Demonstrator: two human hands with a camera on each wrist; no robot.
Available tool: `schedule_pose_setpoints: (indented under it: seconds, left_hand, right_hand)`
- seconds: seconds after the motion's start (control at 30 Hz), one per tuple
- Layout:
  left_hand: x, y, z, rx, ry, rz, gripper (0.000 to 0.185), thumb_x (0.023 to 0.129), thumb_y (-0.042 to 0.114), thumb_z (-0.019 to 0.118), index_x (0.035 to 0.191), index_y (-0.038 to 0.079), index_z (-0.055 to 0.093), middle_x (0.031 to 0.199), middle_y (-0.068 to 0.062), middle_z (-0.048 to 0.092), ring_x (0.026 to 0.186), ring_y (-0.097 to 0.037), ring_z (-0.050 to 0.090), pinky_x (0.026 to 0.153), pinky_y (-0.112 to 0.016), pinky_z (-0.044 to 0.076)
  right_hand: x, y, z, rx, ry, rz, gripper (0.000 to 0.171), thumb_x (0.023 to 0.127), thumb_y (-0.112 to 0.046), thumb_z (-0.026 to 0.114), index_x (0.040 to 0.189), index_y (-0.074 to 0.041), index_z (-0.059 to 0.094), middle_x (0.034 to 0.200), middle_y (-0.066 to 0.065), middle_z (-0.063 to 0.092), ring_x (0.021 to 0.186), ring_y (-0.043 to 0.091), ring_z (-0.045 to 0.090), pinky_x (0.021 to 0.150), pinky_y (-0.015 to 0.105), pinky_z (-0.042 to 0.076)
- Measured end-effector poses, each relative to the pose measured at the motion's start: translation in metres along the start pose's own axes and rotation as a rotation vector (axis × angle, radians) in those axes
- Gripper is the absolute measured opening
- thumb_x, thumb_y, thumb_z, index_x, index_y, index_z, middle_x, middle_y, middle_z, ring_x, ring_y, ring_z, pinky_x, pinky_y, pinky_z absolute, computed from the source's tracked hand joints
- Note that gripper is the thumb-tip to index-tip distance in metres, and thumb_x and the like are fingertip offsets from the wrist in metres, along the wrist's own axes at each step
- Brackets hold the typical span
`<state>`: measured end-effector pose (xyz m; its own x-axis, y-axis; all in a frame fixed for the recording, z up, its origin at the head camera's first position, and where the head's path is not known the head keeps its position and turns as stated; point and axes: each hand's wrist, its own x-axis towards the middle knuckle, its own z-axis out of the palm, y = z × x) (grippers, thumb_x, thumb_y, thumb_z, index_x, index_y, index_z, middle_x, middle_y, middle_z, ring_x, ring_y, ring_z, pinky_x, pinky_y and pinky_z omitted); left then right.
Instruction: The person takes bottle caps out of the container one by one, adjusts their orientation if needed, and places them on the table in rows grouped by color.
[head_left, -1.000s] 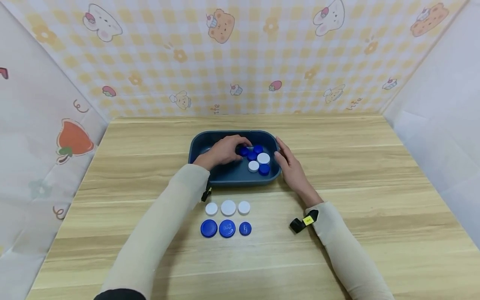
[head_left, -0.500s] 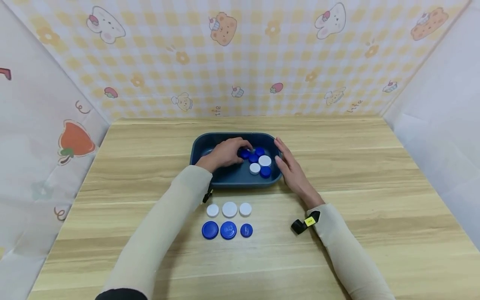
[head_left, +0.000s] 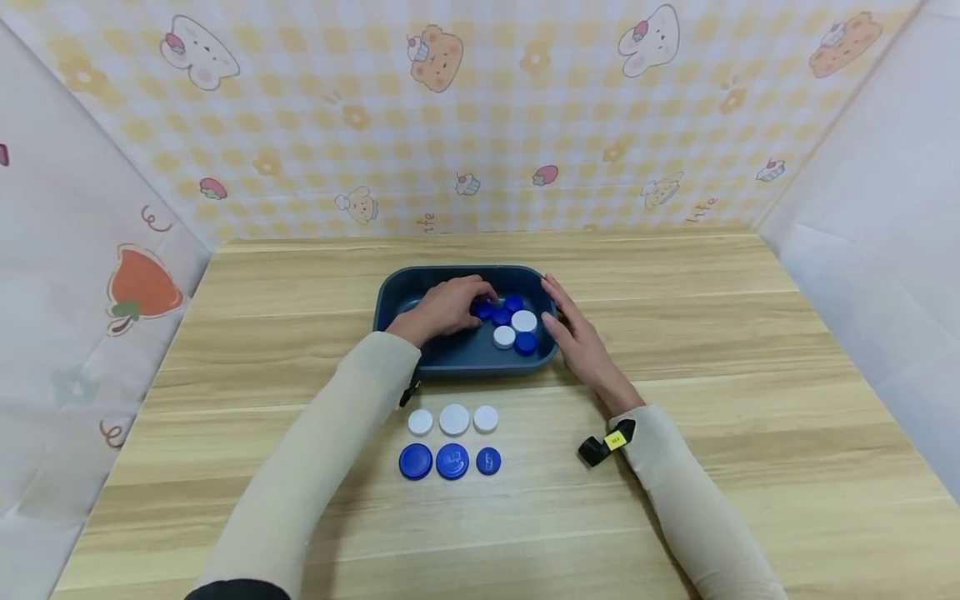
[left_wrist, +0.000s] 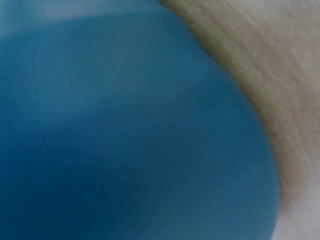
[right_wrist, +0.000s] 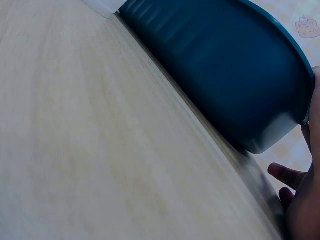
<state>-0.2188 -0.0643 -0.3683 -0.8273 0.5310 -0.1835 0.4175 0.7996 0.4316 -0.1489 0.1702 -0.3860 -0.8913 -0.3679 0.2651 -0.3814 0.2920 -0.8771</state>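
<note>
A dark blue-green tray lies on the wooden table, with several blue and white bottle caps in its right half. Reaching into it, my left hand has thumb and index finger bent about a blue bottle cap, which the hand partly hides. Beside that are more blue caps and a white cap. At the tray's right end my right hand rests against the rim, fingers fairly straight. The right wrist view shows its fingers outside the tray wall; the left wrist view shows mostly blurred tray wall.
In front of the tray, three white caps form a row on the table. Below them sits a row of three blue caps. A patterned yellow checked backdrop stands behind the table, with white cloth at both sides.
The view shifts slightly. Both hands stay almost where they were, the left in the tray at the blue cap and the right at the tray's end.
</note>
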Motion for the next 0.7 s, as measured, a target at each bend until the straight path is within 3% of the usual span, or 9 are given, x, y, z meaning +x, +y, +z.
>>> schedule_pose_setpoints:
  seconds: [0.3, 0.7]
  left_hand:
    - [0.002, -0.004, -0.002, -0.088, -0.005, 0.032, 0.028, 0.087, 0.016, 0.071, 0.113, 0.02, 0.063, 0.116, -0.004, 0.057, 0.104, -0.021, 0.051, 0.094, -0.041, 0.042]
    - [-0.012, -0.012, -0.015, -0.282, 0.097, 0.106, 0.018, 0.087, 0.018, 0.071, 0.105, 0.02, 0.068, 0.104, -0.002, 0.058, 0.076, -0.02, 0.053, 0.066, -0.031, 0.045]
  right_hand:
    - [-0.001, 0.0, 0.001, 0.003, 0.007, -0.011, 0.049, 0.101, -0.004, 0.042, 0.147, 0.001, 0.029, 0.156, 0.017, 0.019, 0.142, 0.028, 0.018, 0.111, 0.049, 0.018]
    - [-0.001, 0.0, 0.0, -0.008, 0.02, -0.017, 0.048, 0.101, -0.006, 0.043, 0.147, 0.002, 0.031, 0.155, 0.016, 0.02, 0.142, 0.028, 0.02, 0.11, 0.05, 0.02]
